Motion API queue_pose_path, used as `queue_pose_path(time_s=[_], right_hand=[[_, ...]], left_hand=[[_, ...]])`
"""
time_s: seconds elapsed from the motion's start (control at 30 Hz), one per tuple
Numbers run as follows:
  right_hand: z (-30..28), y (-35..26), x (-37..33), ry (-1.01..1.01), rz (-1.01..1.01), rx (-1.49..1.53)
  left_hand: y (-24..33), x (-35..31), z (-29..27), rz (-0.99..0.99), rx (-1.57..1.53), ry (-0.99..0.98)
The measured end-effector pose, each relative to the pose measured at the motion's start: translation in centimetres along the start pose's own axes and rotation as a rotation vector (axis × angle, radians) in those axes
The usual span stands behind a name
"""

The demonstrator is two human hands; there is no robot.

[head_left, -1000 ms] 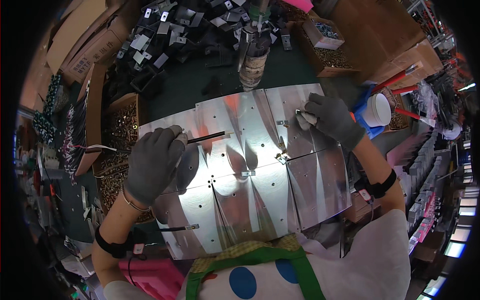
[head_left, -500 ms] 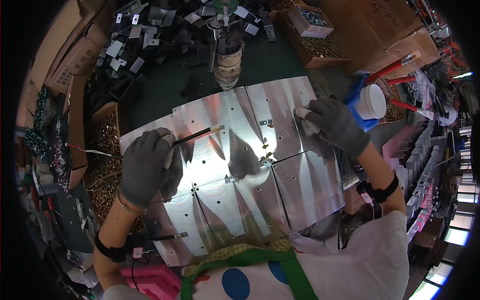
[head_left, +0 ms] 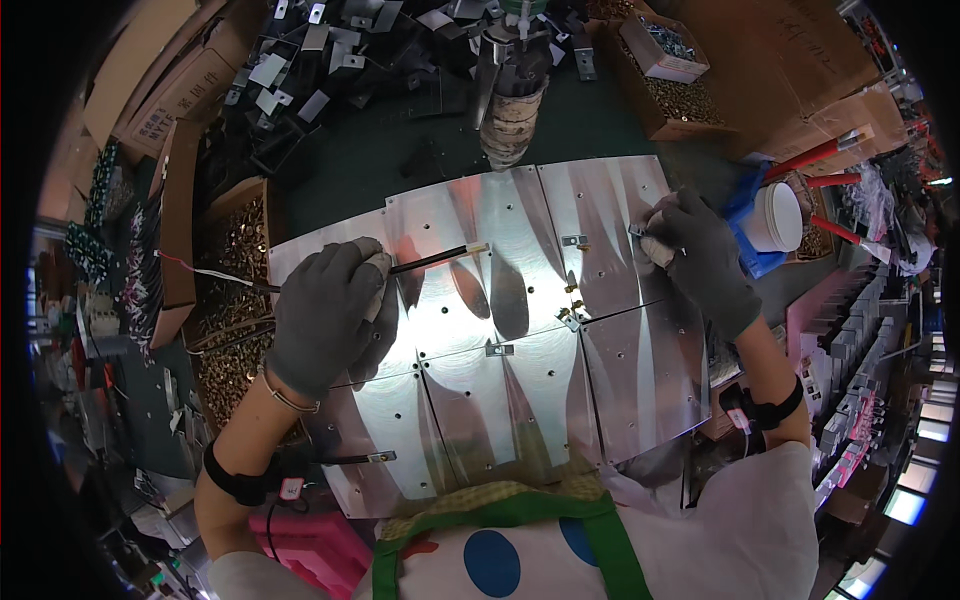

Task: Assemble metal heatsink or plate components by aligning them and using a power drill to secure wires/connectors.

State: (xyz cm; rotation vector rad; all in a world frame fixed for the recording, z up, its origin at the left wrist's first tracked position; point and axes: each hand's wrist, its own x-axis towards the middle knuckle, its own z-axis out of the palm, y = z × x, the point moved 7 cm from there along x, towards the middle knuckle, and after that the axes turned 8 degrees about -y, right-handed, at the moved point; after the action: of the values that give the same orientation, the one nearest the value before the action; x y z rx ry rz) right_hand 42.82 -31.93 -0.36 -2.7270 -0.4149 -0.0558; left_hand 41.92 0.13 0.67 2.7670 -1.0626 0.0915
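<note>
My left hand (head_left: 330, 315), in a grey glove with pale fingertips, is closed round a black-sheathed lead (head_left: 432, 260). Its pale tip points right above the shiny metal plates (head_left: 470, 400), and thin wires (head_left: 215, 272) trail from the left side of the hand. At the plates' far right edge, my right hand (head_left: 705, 265), gloved alike, pinches a small metal clip (head_left: 637, 230), mostly hidden by the fingers. Small clips (head_left: 499, 350) and brass screws (head_left: 573, 300) lie on the plates. Another black lead (head_left: 345, 460) with a metal end rests at the lower left.
A powered driver (head_left: 512, 115) with a wrapped lower end hangs beyond the plates. Boxes of brass screws (head_left: 235, 230) stand left and far right (head_left: 685, 105). Bent metal brackets (head_left: 315, 55) pile up at the back. A white tub (head_left: 775, 217) and red-handled tools (head_left: 825, 155) sit right.
The whole view has shifted, so the plates and driver appear farther right. My right hand has moved slightly nearer me along the plate edge, and metal now shows at its fingertips.
</note>
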Motion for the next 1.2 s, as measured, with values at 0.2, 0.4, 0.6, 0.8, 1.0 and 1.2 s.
queue_pose_path(time_s=[0.2,0.4,0.6,0.8,1.0,1.2], right_hand=[[-0.2,-1.5,1.9,-0.039,0.013,0.195],[0.3,-7.3,4.3,-0.134,-0.222,0.292],[4.3,-10.1,5.9,-0.261,-0.269,0.305],[5.4,-10.7,6.5,-0.245,-0.308,0.154],[5.4,-10.8,6.9,-0.194,-0.319,0.109],[5.9,-11.6,7.3,-0.279,-0.359,0.003]], left_hand=[[-0.2,0.1,0.0,0.011,-0.018,0.041],[-0.6,0.2,-0.4,-0.069,-0.161,0.020],[-0.3,0.5,0.2,-0.156,-0.196,-0.033],[-0.1,1.0,0.8,-0.109,-0.074,-0.037],[-0.1,1.3,1.1,-0.054,0.016,-0.037],[1.4,2.8,1.6,0.008,0.003,0.047]])
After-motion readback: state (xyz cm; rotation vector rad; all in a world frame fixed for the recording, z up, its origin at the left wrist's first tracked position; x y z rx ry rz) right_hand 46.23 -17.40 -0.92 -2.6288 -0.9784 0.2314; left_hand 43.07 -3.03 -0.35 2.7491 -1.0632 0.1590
